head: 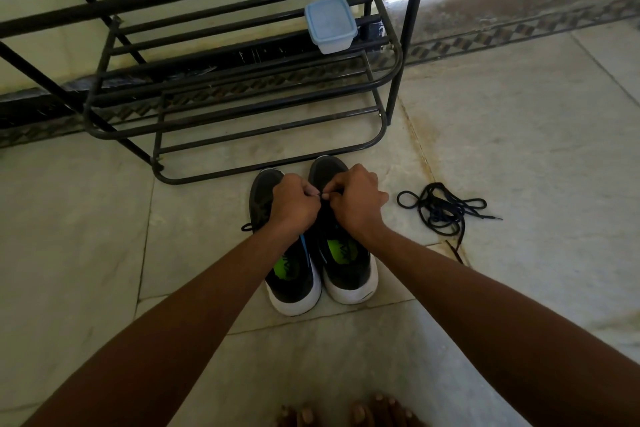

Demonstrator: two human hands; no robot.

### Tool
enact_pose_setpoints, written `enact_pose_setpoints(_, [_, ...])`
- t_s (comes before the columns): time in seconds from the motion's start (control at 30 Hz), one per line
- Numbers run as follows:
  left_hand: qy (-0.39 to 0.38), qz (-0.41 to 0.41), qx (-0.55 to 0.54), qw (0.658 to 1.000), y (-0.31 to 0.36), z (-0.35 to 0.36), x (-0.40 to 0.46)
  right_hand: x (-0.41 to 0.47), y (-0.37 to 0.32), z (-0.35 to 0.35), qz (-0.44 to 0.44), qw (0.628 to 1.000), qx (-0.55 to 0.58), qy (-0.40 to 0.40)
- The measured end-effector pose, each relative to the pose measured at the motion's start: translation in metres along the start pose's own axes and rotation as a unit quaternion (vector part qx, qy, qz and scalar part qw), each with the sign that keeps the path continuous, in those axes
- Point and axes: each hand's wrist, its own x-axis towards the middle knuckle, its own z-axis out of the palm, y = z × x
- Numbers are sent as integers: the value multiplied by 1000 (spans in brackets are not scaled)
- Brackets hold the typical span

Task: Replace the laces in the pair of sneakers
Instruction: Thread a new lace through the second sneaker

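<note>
Two black sneakers with white soles and green insoles stand side by side on the floor, toes pointing away from me: the left sneaker (294, 274) and the right sneaker (348, 263). My left hand (294, 204) and my right hand (356, 201) meet over the right sneaker's front, and both pinch a thin black lace (321, 196) between their fingertips. A loop of black lace (246, 227) sticks out at the left sneaker's side. A loose pile of black laces (441, 210) lies on the floor to the right.
A black metal shoe rack (242, 107) stands just beyond the sneakers' toes. A pale blue lidded plastic box (330, 24) sits on one of its shelves. The floor is pale stone tile. My bare toes (346, 414) show at the bottom edge.
</note>
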Motion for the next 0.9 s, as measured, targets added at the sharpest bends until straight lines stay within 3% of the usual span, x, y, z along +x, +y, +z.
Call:
enact_pose_setpoints(0.3, [-8,-11,-8,1000,5,-3,-3,-13,-9,-2,-5,998,-55,12])
enact_pose_setpoints(0.67, [-9,-19,-25,999,6,-5,-5,-7,-5,-7,-6,1000,9,-14])
enact_pose_setpoints(0.9, [-2,-13,-36,999,5,-5,-7,-7,-8,-5,-25,998,-51,-11])
